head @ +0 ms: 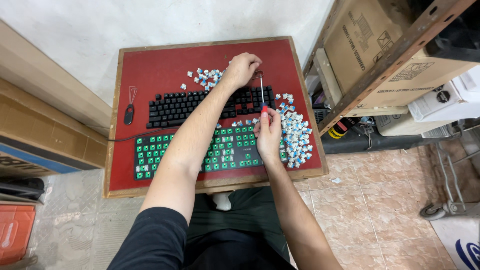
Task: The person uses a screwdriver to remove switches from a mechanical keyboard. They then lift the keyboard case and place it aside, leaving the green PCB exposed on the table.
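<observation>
My left hand (241,69) reaches across the black keyboard (190,107) to the far side of the red table, its fingers closed on a small switch beside a pile of blue-and-white key switches (207,77). My right hand (268,134) holds a thin tool with a red handle (262,97), its metal shaft pointing away toward the left hand. Beneath the right hand lies a bare green keyboard plate (200,150) with its switch sockets showing. A larger heap of blue-and-white switches (296,135) sits just right of that hand.
A wire keycap puller with a black handle (130,107) lies at the table's left. A black cable (125,137) runs off the left edge. Cardboard boxes on a metal rack (385,55) stand to the right, and cartons (40,130) to the left.
</observation>
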